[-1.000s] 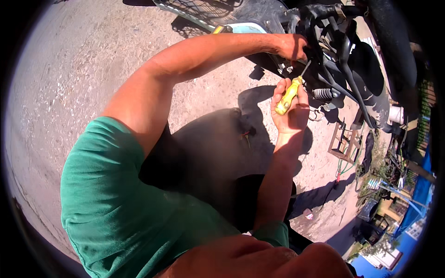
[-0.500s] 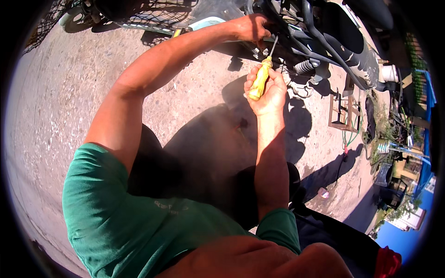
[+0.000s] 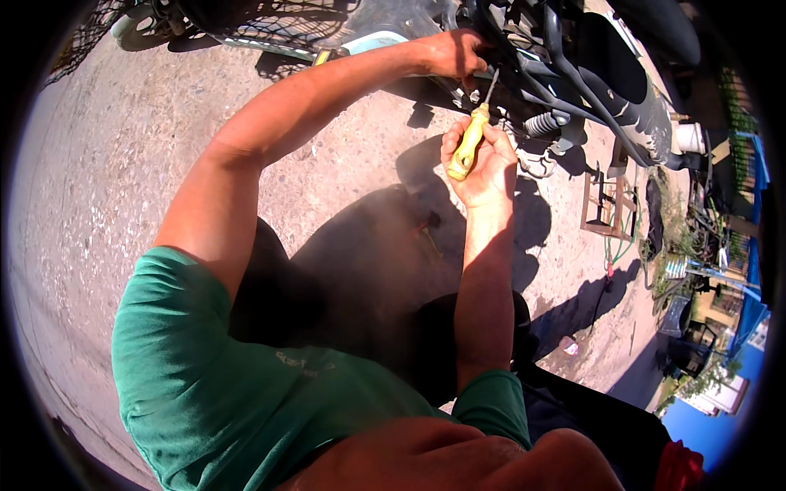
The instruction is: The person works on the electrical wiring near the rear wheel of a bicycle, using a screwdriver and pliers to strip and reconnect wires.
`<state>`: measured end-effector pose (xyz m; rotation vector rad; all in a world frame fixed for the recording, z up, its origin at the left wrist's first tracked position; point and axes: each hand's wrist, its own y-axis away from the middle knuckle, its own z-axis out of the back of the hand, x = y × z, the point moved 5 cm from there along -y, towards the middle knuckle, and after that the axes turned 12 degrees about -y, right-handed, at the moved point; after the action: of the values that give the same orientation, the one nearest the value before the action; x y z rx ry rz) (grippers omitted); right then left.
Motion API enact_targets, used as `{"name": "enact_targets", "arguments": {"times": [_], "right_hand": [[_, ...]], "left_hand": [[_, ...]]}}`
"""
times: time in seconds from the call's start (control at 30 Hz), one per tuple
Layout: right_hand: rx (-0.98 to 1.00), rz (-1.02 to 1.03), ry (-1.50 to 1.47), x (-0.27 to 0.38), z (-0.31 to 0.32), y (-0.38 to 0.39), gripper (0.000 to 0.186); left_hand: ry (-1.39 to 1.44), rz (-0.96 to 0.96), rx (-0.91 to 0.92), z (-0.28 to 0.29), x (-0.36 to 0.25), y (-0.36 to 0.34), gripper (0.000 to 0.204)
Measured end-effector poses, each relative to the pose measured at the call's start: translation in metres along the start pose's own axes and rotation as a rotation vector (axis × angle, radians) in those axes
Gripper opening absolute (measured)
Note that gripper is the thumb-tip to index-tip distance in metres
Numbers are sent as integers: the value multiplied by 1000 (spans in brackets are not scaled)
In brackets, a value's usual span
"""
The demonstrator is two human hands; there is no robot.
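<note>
My right hand (image 3: 483, 168) is shut on a yellow-handled screwdriver (image 3: 467, 147), palm up, its metal blade pointing up into the dark tubular frame (image 3: 559, 53) of a two-wheeled vehicle. Just above the blade, my left hand (image 3: 458, 57) reaches into that frame with curled fingers; whether they hold a part is hidden. A coiled spring (image 3: 542, 124) sits right of the screwdriver. A small yellow-and-black object (image 3: 322, 56) lies by the pale blue edge (image 3: 372, 41), behind my left forearm.
A wheel (image 3: 131, 29) and mesh basket (image 3: 74, 49) are at the upper left. Concrete ground (image 3: 131, 147) lies below. To the right stand a wooden frame (image 3: 598, 204) with a green hose, a white bucket (image 3: 689, 137) and clutter beside a fence (image 3: 737, 98).
Compared with a second ago, the view has shifted, bringing the wheel and basket into sight. Both hands now appear higher and further left, the screwdriver still in my right hand beneath my left.
</note>
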<state>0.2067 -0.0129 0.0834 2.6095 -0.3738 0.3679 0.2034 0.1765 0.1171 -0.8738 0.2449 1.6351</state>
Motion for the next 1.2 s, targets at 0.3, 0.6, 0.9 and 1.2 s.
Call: {"name": "enact_targets", "arguments": {"times": [0.3, 0.6, 0.9, 1.2], "right_hand": [[-112, 17, 48, -7, -2, 2, 23], [-36, 5, 62, 6, 0, 4, 30], [-74, 72, 170, -7, -1, 22, 39], [-72, 81, 174, -14, -7, 26, 37]], "left_hand": [[22, 45, 24, 2, -4, 4, 61], [-248, 48, 158, 5, -16, 6, 43], [170, 201, 68, 13, -16, 7, 58], [173, 146, 42, 4, -5, 1, 61]]}}
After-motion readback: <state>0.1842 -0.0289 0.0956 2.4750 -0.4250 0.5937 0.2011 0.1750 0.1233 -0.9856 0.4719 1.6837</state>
